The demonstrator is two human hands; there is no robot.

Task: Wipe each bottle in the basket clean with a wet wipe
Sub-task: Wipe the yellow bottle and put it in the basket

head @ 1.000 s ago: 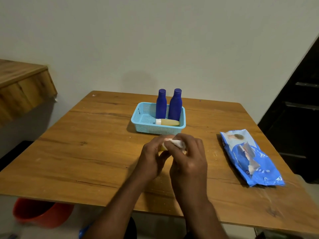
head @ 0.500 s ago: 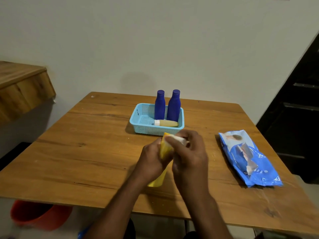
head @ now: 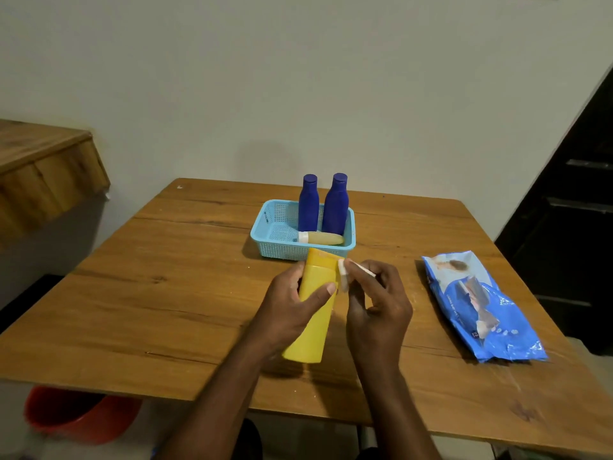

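Grip the yellow bottle (head: pixel 315 307) firmly in the left hand (head: pixel 292 303), just in front of the basket (head: pixel 275 247); pinch the wet wipe (head: pixel 345 277) in the right hand (head: pixel 378 307), press along the side, rotate.

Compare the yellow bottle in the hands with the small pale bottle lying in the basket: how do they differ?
The yellow bottle is outside the basket, gripped by the left hand; the small pale bottle lies inside it, untouched. The yellow bottle is clearly larger. It is bright yellow all over; the pale bottle is cream with a white cap. Both are tipped off upright.
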